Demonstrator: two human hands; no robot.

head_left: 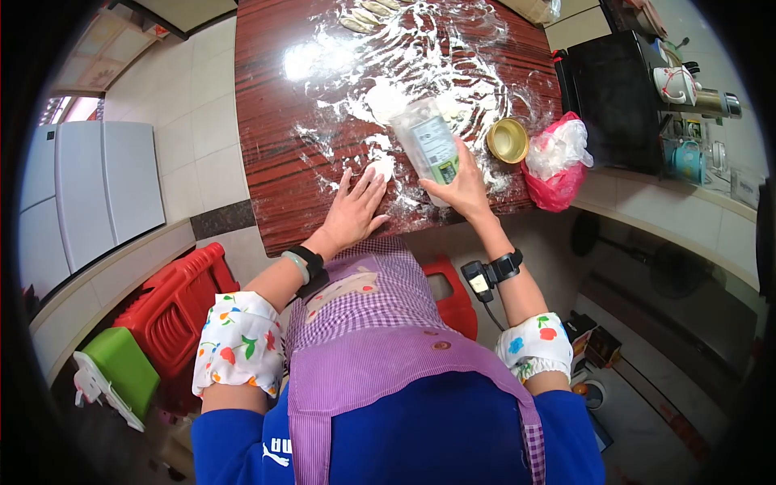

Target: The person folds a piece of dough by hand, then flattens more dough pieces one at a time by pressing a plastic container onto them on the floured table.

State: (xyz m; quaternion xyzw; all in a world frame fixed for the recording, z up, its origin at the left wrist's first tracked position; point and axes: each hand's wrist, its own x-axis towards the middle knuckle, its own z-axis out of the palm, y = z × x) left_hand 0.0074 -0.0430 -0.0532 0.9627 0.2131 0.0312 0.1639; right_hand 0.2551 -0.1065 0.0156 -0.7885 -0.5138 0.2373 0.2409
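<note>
My left hand lies near the front edge of the dark red wooden table, fingers spread, with its fingertips at a small white floury round. My right hand is wrapped round the lower part of a clear plastic container with a green and white label, which is tilted over the table. White flour is smeared across the tabletop. A larger white round lies just beyond the container's far end. Several pale, elongated pieces sit at the far edge of view.
To the right of the container is a gold-coloured round tin, beside a pink and white plastic bag. A black appliance stands right of the table. Red stools and a green one are at the lower left.
</note>
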